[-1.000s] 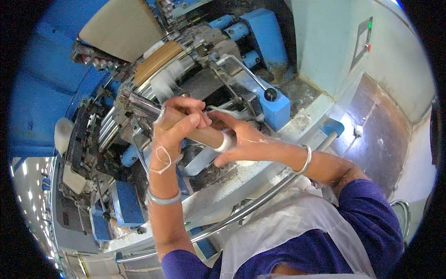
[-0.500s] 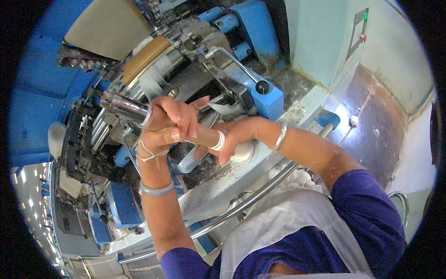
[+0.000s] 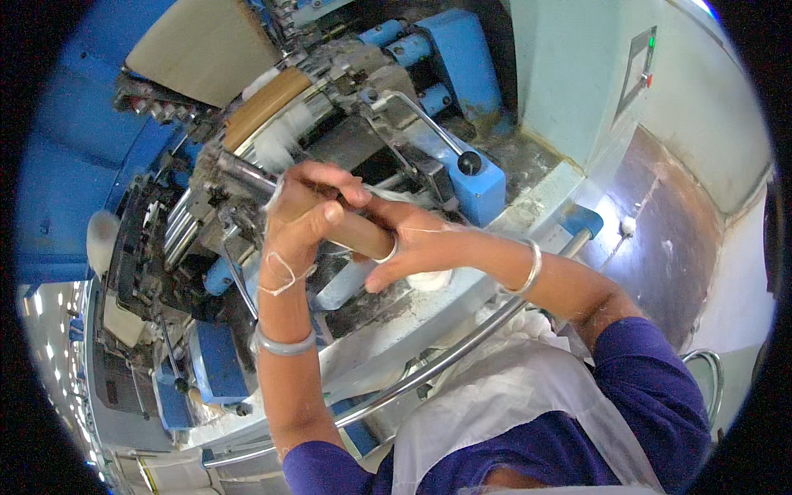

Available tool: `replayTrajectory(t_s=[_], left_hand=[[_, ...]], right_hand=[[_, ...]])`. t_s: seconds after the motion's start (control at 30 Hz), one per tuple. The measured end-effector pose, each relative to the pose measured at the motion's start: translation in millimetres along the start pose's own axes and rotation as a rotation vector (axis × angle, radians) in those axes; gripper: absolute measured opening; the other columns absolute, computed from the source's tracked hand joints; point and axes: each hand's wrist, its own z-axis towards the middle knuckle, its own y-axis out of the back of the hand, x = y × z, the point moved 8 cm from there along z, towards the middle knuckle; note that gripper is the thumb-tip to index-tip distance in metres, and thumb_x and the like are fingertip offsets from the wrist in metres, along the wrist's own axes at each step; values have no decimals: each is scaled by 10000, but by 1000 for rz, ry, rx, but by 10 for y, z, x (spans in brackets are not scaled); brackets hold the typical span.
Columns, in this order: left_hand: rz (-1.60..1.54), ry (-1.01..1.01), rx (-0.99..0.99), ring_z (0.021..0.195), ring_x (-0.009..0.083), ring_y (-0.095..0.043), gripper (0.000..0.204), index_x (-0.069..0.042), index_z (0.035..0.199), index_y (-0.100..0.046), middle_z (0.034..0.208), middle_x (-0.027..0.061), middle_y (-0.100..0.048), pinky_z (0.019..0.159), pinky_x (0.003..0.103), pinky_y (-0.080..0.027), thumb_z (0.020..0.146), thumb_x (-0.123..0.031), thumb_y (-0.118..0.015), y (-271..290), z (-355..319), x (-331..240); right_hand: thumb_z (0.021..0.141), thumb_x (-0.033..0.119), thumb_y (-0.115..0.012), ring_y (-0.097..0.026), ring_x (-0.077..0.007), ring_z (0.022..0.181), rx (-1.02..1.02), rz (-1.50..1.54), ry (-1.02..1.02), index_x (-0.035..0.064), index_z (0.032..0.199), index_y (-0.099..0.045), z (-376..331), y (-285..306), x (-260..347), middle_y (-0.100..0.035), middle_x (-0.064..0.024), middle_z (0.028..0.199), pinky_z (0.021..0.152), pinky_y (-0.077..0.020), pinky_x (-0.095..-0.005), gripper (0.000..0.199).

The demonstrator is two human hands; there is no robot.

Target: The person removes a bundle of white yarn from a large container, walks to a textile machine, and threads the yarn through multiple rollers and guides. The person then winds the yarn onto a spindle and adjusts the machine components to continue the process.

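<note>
A blue and grey textile machine (image 3: 346, 148) carries everything here. On its top at eleven o'clock lies a tan roller (image 3: 264, 103) with white fibre just beside it. A black-knobbed lever (image 3: 433, 132) stands at one o'clock, and a curved steel rail (image 3: 462, 342) runs along its lower edge.

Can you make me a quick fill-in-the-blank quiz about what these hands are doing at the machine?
1. Both hands grip a brown ____ tube.
2. Each wrist wears a ____ bangle.
3. The lever on the machine ends in a ____ ball knob.
4. The left hand has white ____ looped over it.

Missing words: cardboard; silver; black; thread
</note>
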Motion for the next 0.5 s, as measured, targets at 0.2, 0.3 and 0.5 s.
replayTrajectory(t_s=[0.2,0.3,0.5], left_hand=[[17,-72,181,647,202,-570,310,-97,1025,-588,617,32,-549,1055,520,-370,792,-230,-744,-270,-21,-41],[1,-60,-2,695,218,-606,334,-13,1056,-574,660,47,-549,1059,500,-389,815,-187,-727,-126,-103,-39],[-3,-41,-318,736,221,-626,366,24,1123,-559,731,81,-611,1018,451,-443,830,-146,-698,8,-292,-136]], right_hand=[[689,341,-849,-598,-262,1103,-20,-12,103,8,1358,-454,-97,-97,-331,-601,-167,1216,950,-472,-389,845],[700,289,-834,-597,-299,1122,-61,-165,21,13,1359,-444,-285,-54,-489,-603,-181,1211,969,-464,-406,813],[681,204,-884,-512,-285,1281,-160,-145,54,93,1549,-160,-307,61,-24,-547,-167,1334,1077,-400,-378,1135]])
